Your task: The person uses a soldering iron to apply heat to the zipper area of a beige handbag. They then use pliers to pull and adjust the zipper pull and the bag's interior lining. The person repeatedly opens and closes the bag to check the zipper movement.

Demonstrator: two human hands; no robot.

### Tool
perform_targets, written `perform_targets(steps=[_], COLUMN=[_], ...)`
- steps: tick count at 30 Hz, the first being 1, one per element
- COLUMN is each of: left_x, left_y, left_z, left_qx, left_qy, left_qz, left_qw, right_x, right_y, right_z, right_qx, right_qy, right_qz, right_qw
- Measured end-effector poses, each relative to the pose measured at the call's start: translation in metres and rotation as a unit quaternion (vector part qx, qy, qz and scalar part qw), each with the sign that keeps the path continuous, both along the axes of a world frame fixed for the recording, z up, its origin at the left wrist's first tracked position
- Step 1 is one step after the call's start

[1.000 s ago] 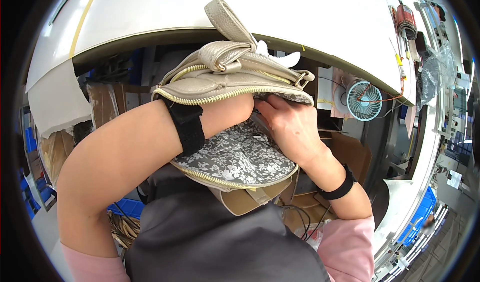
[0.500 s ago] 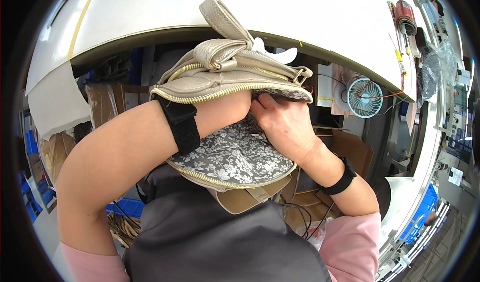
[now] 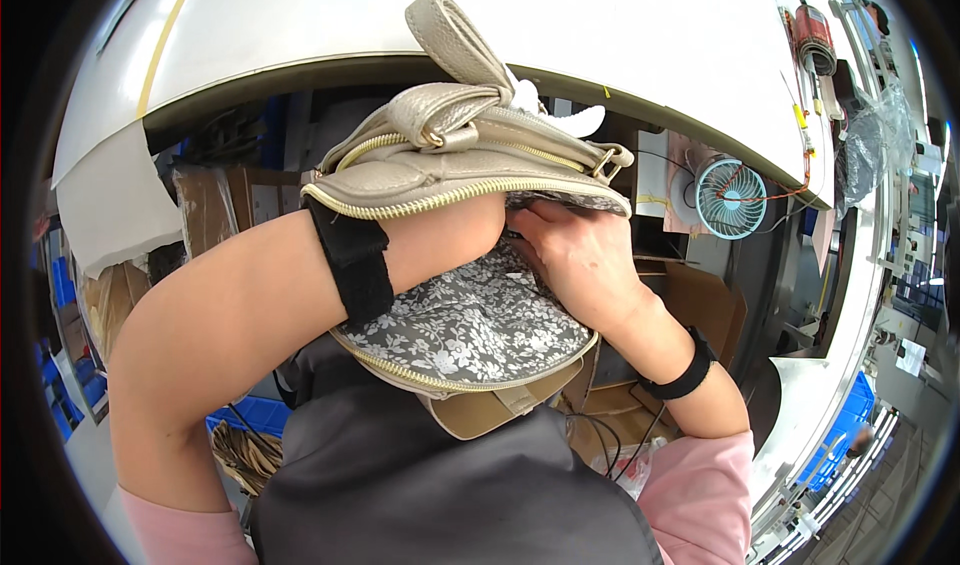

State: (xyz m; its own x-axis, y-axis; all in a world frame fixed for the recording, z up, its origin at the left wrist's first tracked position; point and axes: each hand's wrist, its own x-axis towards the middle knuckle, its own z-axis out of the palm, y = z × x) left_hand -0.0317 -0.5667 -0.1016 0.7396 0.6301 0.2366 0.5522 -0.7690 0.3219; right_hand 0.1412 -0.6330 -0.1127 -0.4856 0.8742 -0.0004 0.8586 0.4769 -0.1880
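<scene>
A beige leather handbag (image 3: 430, 180) lies across my lap with its gold zipper open, showing a grey lining (image 3: 460, 330) printed with white flowers. My left hand (image 3: 470, 233) reaches in under the upper zipper edge; its fingers are hidden inside the bag. Beside it, my right hand (image 3: 585, 265) is at the right part of the opening with fingers curled inward and pressed together. Whatever those fingertips pinch is hidden by the bag's edge. A looped strap (image 3: 455, 40) stands up from the top of the bag, and a beige flap (image 3: 500, 410) hangs below.
Beyond the bag runs the white table's edge (image 3: 330, 63). A small light-blue fan (image 3: 731, 198) stands at the right, near a red-labelled spool (image 3: 813, 35) and orange wire. Cardboard boxes (image 3: 705, 300) are under the table, and a clear plastic bag (image 3: 875, 140) lies far right.
The bag has tilted and shifted slightly right. My right hand has moved a little to the right and down along the opening; my left hand stays inside.
</scene>
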Motion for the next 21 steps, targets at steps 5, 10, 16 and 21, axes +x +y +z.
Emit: perform_targets(steps=[5, 10, 16, 21], left_x=[-0.003, -0.003, 0.003, 0.003], left_y=[-0.004, -0.006, -0.007, -0.003], left_z=[0.0, -0.006, -0.012, -0.009], left_qx=[-0.106, -0.162, -0.117, -0.083], left_qy=[0.023, 0.03, 0.001, -0.021], left_qz=[-0.008, -0.001, -0.013, -0.014], left_qw=[0.994, 0.986, 0.993, 0.996], right_x=[0.002, 0.002, 0.001, 0.003], right_y=[-0.001, -0.003, -0.002, -0.002], right_z=[0.0, -0.002, -0.002, -0.006], right_qx=[0.003, -0.014, 0.048, 0.055], right_qy=[0.005, 0.012, 0.038, 0.026], right_qz=[0.005, -0.001, 0.013, 0.031], right_qw=[1.0, 1.0, 0.998, 0.998])
